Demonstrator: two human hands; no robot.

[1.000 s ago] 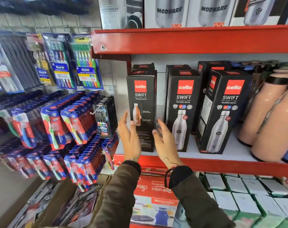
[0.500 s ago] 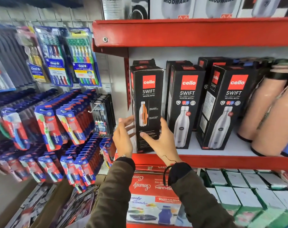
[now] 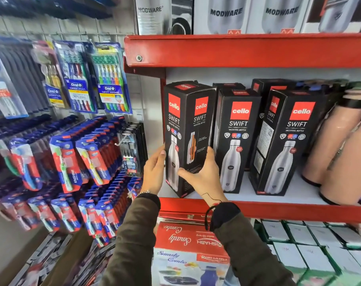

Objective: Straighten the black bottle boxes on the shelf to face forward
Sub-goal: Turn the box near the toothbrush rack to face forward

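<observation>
Both hands clasp leftmost box (image 3: 188,129), neighbouring box (image 3: 236,139) just beside.

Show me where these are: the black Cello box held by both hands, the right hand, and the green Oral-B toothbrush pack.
Black Cello box held by both hands (image 3: 188,120), head view, upper front corner.
Right hand (image 3: 204,174), head view, back of hand.
Green Oral-B toothbrush pack (image 3: 109,79), head view, middle.
</observation>
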